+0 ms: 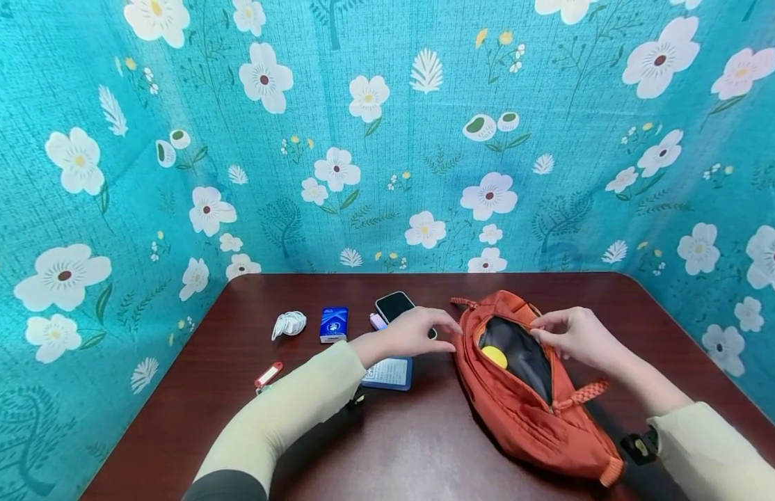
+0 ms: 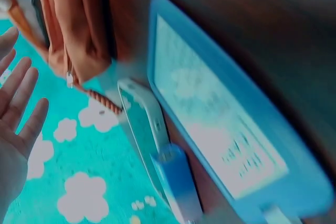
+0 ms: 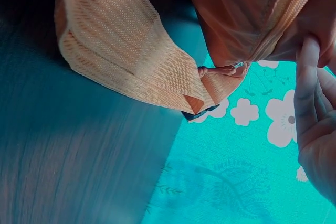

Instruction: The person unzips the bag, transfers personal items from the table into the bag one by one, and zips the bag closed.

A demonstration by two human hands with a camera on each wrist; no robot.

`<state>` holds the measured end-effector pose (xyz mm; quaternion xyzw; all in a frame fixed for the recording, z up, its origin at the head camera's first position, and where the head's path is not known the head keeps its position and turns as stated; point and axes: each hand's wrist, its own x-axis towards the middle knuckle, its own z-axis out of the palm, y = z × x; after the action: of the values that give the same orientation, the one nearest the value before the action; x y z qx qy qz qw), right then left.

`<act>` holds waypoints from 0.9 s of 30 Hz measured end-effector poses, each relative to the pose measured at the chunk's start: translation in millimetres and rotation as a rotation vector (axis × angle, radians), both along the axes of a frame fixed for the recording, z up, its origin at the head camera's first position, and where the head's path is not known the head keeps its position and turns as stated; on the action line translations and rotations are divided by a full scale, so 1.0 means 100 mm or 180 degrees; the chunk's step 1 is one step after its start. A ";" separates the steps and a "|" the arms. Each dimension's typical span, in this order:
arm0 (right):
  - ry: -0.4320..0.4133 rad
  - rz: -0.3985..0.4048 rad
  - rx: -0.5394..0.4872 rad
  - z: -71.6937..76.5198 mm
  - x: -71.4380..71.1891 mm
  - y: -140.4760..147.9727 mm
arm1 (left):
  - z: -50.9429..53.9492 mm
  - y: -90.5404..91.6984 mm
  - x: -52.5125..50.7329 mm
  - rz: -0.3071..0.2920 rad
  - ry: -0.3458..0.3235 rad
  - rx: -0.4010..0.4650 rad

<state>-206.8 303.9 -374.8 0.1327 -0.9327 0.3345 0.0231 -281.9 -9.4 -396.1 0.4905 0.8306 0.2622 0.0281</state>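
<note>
Head view: an unzipped orange bag (image 1: 519, 431) lies towards four o'clock on the worktop (image 1: 419, 445), a yellow round object (image 1: 494, 357) inside. The right hand (image 1: 578, 339) pinches its opening's one-o'clock edge; the left hand (image 1: 419, 332), fingers parted, holding nothing, is just beside its ten-o'clock side.

Head cam: high, facing forward-down over dark-red wood-grain table (image 1: 412, 452). Wrist cams: close, rolled; all three share orange-red fabric bag (image 1: 513, 403), 10 o'clock in left, 1 o'clock in right.
</note>
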 end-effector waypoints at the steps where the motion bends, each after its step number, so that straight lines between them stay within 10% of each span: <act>1: -0.0006 -0.0002 -0.0001 0.00 0.00 0.00 | 0.01 -0.06 -0.01 0.0004 -0.0029 0.0052; 13: 0.0015 -0.0028 -0.0005 -0.03 -0.02 0.02 | 0.07 -0.65 -0.09 0.0578 -0.0325 0.0230; 27: 0.0061 0.0006 -0.0044 -0.04 -0.03 0.03 | 0.04 -0.96 -0.20 0.0708 -0.0660 0.0362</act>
<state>-209.6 306.7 -378.4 0.1366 -0.9300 0.3397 0.0326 -302.1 -105.3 -392.3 0.3666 0.8562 0.3595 0.0567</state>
